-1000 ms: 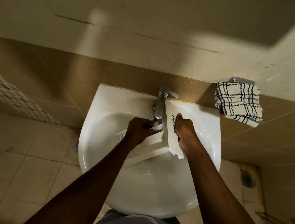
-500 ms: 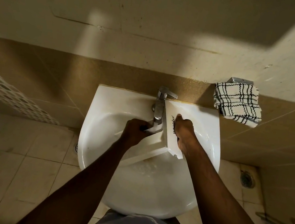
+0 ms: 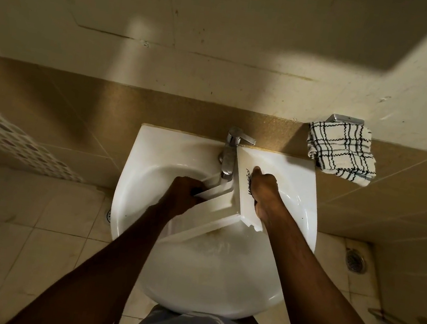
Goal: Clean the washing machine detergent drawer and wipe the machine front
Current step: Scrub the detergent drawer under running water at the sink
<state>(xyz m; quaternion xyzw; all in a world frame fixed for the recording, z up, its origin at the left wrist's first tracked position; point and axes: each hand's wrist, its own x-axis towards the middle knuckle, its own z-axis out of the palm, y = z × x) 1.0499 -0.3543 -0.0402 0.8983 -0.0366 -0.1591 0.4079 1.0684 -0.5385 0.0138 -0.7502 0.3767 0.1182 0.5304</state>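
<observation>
We see a glossy white ceramic basin (image 3: 148, 169), a polished chrome metal tap (image 3: 229, 158) and a smooth white plastic detergent drawer (image 3: 243, 166) with a slight sheen. The black-checked white cloth (image 3: 342, 152) looks soft and woven. The speckled brown wall tiles (image 3: 76, 115) are matt; the beige floor tiles (image 3: 32, 232) dull and smudged

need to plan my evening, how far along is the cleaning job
Done: drawer is out and in the sink. In hand: right hand holds its front panel by the tap, left hand is at its tray. Left: wiping the machine front; no machine in view, cloth hangs on the wall.
</observation>
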